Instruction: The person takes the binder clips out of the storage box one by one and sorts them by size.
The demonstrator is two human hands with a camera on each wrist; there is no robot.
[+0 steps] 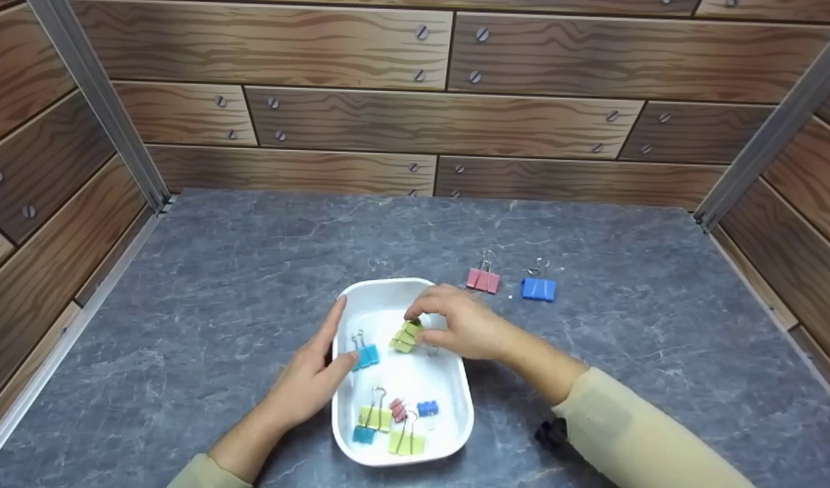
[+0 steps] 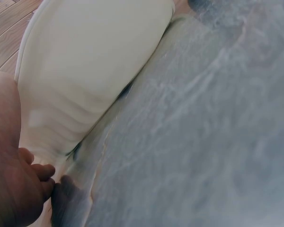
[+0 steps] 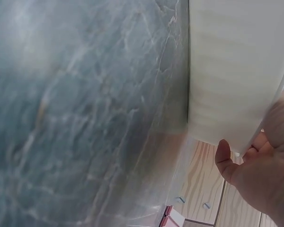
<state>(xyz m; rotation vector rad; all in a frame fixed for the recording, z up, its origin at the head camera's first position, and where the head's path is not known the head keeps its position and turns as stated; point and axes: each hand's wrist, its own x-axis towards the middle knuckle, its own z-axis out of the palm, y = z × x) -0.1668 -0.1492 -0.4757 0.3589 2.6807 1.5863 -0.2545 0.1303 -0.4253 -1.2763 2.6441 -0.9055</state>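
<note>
A white tray (image 1: 411,376) stands on the table, its outer wall (image 2: 94,56) filling much of the left wrist view. My left hand (image 1: 303,383) holds its left side, thumb over the rim and the other fingers outside. Beside that thumb lies a light blue binder clip (image 1: 366,356). Over the tray's far half, my right hand (image 1: 466,325) pinches a yellow-green binder clip (image 1: 406,337) between thumb and fingers. Toward the near end are two more yellow-green binder clips (image 1: 406,444), a teal one (image 1: 363,434), a small red one (image 1: 398,409) and a small blue one (image 1: 428,408).
Beyond the tray to the right, a red binder clip (image 1: 483,280) and a blue binder clip (image 1: 538,289) sit on the grey marbled table (image 1: 252,251). Wood-patterned panels (image 1: 347,122) enclose the back and sides. A black object (image 1: 552,432) shows by the right sleeve.
</note>
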